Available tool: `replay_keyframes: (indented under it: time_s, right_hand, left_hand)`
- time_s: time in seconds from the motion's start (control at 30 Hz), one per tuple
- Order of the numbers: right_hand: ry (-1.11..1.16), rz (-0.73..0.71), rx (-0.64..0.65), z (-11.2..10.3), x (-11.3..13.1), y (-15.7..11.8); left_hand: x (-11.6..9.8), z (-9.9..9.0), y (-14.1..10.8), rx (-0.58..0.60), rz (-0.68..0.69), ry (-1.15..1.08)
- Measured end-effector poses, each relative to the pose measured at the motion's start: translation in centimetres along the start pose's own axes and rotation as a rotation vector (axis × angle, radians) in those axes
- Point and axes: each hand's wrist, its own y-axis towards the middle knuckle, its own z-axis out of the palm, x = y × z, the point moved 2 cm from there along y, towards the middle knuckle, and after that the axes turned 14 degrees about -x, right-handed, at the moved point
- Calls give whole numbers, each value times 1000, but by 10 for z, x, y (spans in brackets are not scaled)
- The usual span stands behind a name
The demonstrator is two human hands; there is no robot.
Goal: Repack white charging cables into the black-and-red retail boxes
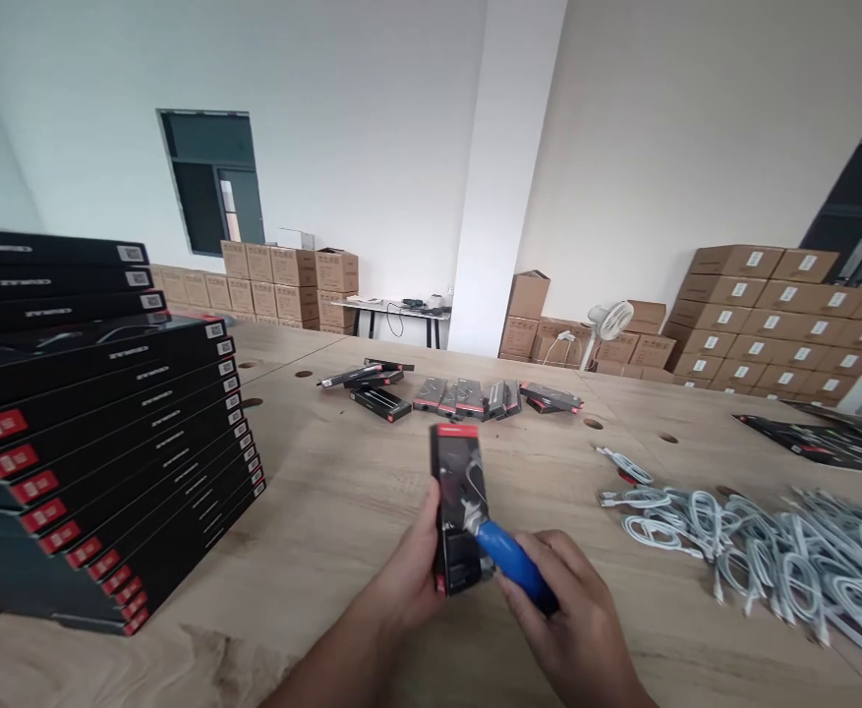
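Observation:
My left hand is closed around the side of a slim black box with red ends and a printed picture on its face. The box is held tilted above the wooden table. Gripped in my right hand is a blue-handled tool with a short metal tip. That tip is at the middle of the box's face; whether it touches is hard to tell. Farther back on the table, several similar small boxes lie in a loose row. Some others are piled to their left.
A tall stack of larger black boxes stands at left. Coiled pale cables cover the right side of the table. Flat black printed sheets lie behind them. Cartons, a fan and a side table stand beyond.

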Motion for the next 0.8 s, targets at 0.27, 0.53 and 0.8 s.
replay_keyframes:
  time_s: [0.27,0.53,0.8]
  right_hand:
    - [3,307,209,10,-16,-3]
    - [-68,278,252,20,-12,-12]
    - [-157,229,208,11,-15,-5]
  left_hand:
    - [-21,-3,-3,123,291,-90]
    - [-24,-1,-4,219,344,-176]
    - [-31,-16,0,-175,247,286]
